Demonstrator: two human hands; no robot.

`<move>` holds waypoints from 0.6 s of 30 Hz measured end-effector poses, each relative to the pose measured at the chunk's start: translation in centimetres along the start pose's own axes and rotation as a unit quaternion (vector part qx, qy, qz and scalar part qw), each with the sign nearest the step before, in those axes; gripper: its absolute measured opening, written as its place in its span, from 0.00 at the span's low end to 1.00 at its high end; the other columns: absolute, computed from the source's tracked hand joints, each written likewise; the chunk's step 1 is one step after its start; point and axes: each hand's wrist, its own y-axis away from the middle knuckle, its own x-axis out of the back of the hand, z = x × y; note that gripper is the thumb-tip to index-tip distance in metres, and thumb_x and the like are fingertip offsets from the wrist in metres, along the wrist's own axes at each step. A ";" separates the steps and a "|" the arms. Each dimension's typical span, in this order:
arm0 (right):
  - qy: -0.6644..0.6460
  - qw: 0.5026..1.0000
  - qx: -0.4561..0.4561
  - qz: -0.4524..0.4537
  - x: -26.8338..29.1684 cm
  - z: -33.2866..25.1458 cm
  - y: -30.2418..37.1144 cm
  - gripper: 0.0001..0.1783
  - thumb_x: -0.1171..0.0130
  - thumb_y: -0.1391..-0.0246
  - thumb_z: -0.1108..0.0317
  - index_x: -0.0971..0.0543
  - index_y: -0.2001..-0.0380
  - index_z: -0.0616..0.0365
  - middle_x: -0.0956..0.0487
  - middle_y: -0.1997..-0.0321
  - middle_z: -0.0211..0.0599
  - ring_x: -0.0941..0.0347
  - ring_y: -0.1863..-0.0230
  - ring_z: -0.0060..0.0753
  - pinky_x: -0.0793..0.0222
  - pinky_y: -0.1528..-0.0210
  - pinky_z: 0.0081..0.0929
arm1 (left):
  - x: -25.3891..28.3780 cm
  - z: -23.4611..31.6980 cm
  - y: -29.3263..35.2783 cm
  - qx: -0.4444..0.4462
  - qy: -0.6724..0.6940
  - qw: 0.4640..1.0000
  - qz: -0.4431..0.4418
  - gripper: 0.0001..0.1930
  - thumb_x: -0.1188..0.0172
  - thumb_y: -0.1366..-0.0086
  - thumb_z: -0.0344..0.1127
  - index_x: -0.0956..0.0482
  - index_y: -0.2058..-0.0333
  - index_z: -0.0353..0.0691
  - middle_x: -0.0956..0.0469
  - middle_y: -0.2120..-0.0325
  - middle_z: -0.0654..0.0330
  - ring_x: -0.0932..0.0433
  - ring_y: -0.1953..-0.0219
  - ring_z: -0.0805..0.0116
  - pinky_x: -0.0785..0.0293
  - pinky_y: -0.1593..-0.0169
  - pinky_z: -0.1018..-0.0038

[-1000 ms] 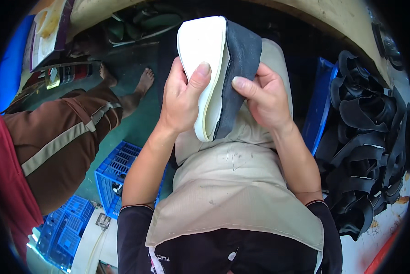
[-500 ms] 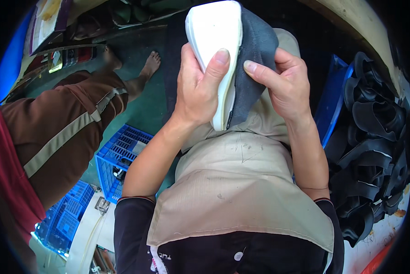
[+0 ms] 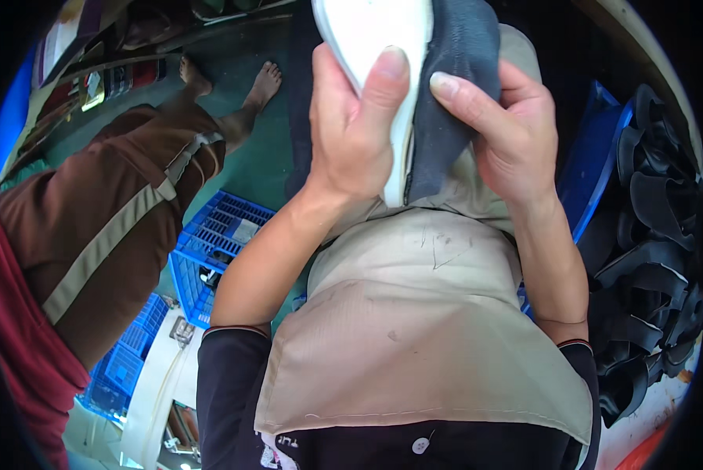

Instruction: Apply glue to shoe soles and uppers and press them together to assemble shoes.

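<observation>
There it was, front and centre: the white sole-shaped piece (image 3: 371,27), up over the lap at the top of the view, with the dark upper (image 3: 463,43) lying along its right side! The left hand (image 3: 350,145) was clamped on the white piece, thumb across its face; the right hand (image 3: 516,133) had the dark material pinched, thumb in front, fingers wrapped behind. Doing this well, I'd judge, called for a steady left grip and light, even right-thumb pressure along the border, no tugging, no creasing, the lower tip kept lined up. But what a tease: the top of both pieces was cut off, most fingertips were hidden behind, and whether the edges were joined there, you couldn't tell. Below, the beige apron (image 3: 430,313); out left, a blue crate (image 3: 218,223), its contents too murky to name; far right, black curved pieces (image 3: 657,262), heaped and fading into the dark rim.
</observation>
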 end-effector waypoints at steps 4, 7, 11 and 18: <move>0.130 0.982 0.031 -0.134 4.3 1.0 0.0 0.23 0.23 0.59 0.74 0.17 0.56 0.65 0.19 0.69 0.29 0.35 0.76 0.16 0.34 0.72 0.14 | -0.3 0.5 -0.1 0.021 -0.051 0.998 -0.003 0.26 0.51 0.22 0.49 0.37 0.39 0.32 0.22 0.52 0.50 0.20 0.55 0.69 0.24 0.51 0.75; 0.194 0.967 0.020 -0.167 4.3 1.1 0.7 0.27 0.21 0.63 0.74 0.18 0.54 0.64 0.20 0.69 0.28 0.38 0.77 0.16 0.37 0.73 0.15 | -0.1 1.0 0.0 0.037 -0.090 0.995 0.001 0.27 0.54 0.21 0.51 0.36 0.38 0.31 0.22 0.51 0.51 0.20 0.56 0.71 0.26 0.51 0.77; 0.256 0.956 -0.045 -0.136 2.1 1.5 1.9 0.32 0.19 0.67 0.74 0.19 0.53 0.63 0.21 0.69 0.27 0.42 0.78 0.17 0.40 0.74 0.16 | 0.3 0.3 0.3 0.029 -0.095 0.995 0.025 0.27 0.53 0.21 0.51 0.34 0.40 0.31 0.21 0.54 0.52 0.21 0.58 0.72 0.26 0.52 0.78; 0.093 0.987 -0.066 -0.113 0.5 2.7 1.9 0.25 0.22 0.61 0.77 0.20 0.57 0.63 0.21 0.70 0.27 0.39 0.79 0.15 0.39 0.75 0.16 | 1.9 -0.7 0.5 0.001 -0.063 0.996 0.062 0.25 0.52 0.22 0.51 0.34 0.44 0.31 0.22 0.57 0.53 0.21 0.60 0.72 0.26 0.54 0.78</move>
